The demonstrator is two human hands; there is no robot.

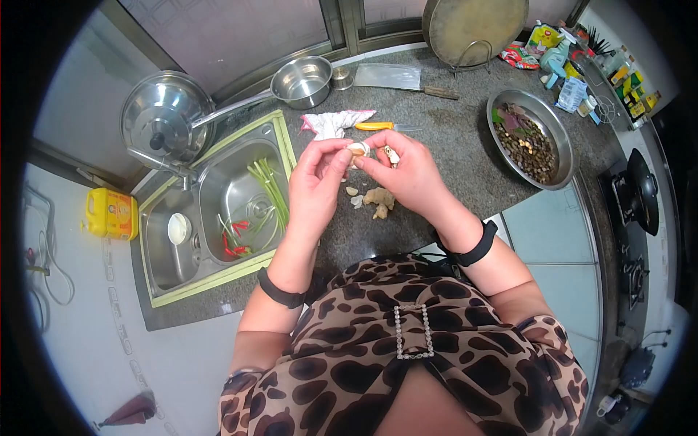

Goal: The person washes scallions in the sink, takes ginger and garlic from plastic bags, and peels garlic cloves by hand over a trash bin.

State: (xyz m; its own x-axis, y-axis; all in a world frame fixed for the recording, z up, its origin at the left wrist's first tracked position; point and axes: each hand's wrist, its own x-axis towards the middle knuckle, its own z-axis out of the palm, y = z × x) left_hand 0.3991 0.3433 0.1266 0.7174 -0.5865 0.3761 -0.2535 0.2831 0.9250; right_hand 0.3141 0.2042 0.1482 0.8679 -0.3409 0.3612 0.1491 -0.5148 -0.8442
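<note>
A: Just above the centre of the frame, what is being held?

B: A small white-and-tan garlic piece with papery skin [358, 150], above the grey speckled stone worktop [451, 123]. The left hand [318, 168] and the right hand [408, 173] both pinch it between thumb and fingertips; the right one's curled fingers also hold a white, brown-flecked papery lump [392, 155].

A: How would it handle?

B: Very light, I'd judge: firm inside, with dry skin that tears easily and may slide against the flesh.

A: Where is the best grip?

B: On its sides, thumb against forefinger, gently; a hard squeeze could bruise it or make it slip. The knobbly tan ginger root [380, 200], just below in the frame, looks stiffer and heavier.
</note>
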